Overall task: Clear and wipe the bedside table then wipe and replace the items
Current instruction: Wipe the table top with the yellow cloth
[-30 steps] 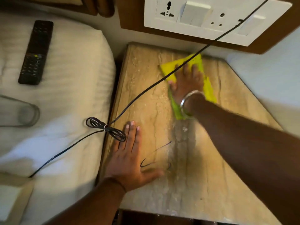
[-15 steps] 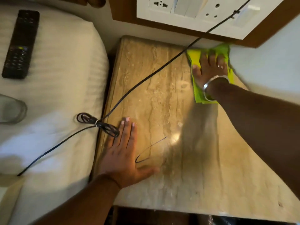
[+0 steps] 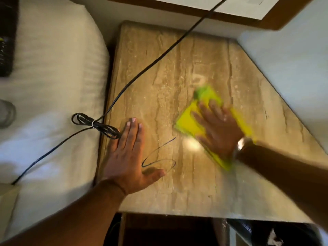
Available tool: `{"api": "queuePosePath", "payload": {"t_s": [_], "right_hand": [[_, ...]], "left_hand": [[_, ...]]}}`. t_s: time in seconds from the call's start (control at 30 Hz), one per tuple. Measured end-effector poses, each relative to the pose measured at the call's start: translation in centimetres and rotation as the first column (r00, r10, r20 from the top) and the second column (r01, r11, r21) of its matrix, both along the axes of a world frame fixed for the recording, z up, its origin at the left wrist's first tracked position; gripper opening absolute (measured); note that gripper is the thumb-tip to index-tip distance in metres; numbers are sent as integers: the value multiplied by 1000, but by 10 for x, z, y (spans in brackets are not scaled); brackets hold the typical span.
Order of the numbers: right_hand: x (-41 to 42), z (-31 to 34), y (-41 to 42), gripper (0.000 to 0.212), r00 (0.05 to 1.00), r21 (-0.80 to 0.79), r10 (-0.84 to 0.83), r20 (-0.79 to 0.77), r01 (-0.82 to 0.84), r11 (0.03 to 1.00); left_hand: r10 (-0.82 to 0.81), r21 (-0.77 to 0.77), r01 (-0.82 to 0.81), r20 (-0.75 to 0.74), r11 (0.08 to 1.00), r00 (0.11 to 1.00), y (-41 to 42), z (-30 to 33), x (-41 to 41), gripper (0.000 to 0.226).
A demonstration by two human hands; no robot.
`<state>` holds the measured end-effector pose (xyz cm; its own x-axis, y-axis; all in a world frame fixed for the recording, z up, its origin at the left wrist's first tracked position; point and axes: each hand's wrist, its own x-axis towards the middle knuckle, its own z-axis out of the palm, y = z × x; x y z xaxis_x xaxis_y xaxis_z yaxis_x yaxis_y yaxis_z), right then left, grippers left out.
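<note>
**A:** Where are your 2 hands?

**B:** My left hand (image 3: 130,158) lies flat on the bedside table (image 3: 159,71), palm down near its left edge, fingers straight and together, thumb spread out to the side. It grips nothing. My right hand (image 3: 219,129) is pressed flat on the yellow-green cloth (image 3: 188,122), fingers spread over it, pinning it to the stone top rather than clutching it. That hand and the cloth are blurred.

**A:** And where does the cloth sit on the table?

**B:** Around the middle of the top, a little toward the right side, well apart from my left hand. A metal bangle (image 3: 242,144) sits on my right wrist.

**A:** Anything else on the table?

**B:** A black cable (image 3: 156,60) runs from the wall panel (image 3: 236,8) at the top, diagonally across the table's left part, and off onto the bed (image 3: 53,68). Its tied coil (image 3: 95,125) rests at the table's left edge, just beside my left fingertips. A thin dark loop (image 3: 158,159) lies on the stone between my hands, near my left thumb.

**A:** And on the bed?

**B:** A black remote (image 3: 7,41) at the far left, and a clear glass (image 3: 6,113) below it, both cut by the frame's edge.
</note>
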<state>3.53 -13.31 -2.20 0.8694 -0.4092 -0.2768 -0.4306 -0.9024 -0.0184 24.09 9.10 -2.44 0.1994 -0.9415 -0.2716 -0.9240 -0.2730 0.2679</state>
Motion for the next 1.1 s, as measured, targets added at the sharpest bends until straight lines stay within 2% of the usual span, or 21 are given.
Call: {"api": "queuePosePath", "payload": {"t_s": [0.07, 0.13, 0.23, 0.3, 0.37, 0.43, 0.47, 0.53, 0.63, 0.87, 0.93, 1.03, 1.1], "right_hand": [[49, 4, -87, 79, 977, -84, -201, -67, 196, 977], [89, 6, -144, 83, 938, -97, -333, -98, 324, 941], [123, -3, -136, 85, 860, -125, -503, -85, 492, 862], [123, -4, -74, 86, 860, -46, -499, -104, 497, 867], [99, 6, -5, 79, 906, 134, -412, -95, 422, 897], [61, 28, 40, 78, 896, 244, -444, 25, 425, 872], [38, 33, 48, 79, 850, 210, -522, 77, 498, 842], [-4, 32, 46, 77, 712, 119, -694, 109, 684, 720], [-30, 17, 42, 72, 621, 68, -782, 39, 780, 623], [-34, -1, 43, 59, 598, 0, -800, 54, 801, 598], [-33, -1, 45, 58, 601, 10, -795, 82, 797, 603], [-32, -4, 43, 58, 590, 31, -799, 121, 802, 597], [-34, -4, 46, 60, 578, 25, -804, 137, 810, 586]], "left_hand": [[-6, -7, 6, 9, 1000, 1000, -1, 0, 0, 125], [-3, -24, 3, 8, 1000, 1000, -1, 0, 0, 125], [18, -50, -19, -25, 999, 1000, 0, -1, 0, 126], [24, -58, -26, -41, 998, 999, 1, -1, 0, 126], [27, -73, -31, -55, 997, 998, 2, 0, 0, 125], [26, -89, -31, -61, 996, 998, 2, 0, 1, 125], [23, -94, -28, -59, 995, 998, 3, 0, 0, 125], [13, -104, -17, -44, 994, 999, 3, -2, 0, 124], [-4, -100, 3, -13, 995, 1000, 3, -5, 1, 124], [2, -125, -1, 6, 992, 1000, 5, -4, 1, 118], [0, -206, 0, -2, 979, 1000, -4, 6, -9, 108], [-26, -333, 55, 89, 941, 996, -62, 18, -43, 82], [-33, -269, 53, 80, 962, 996, -111, 12, -67, 77]]}}
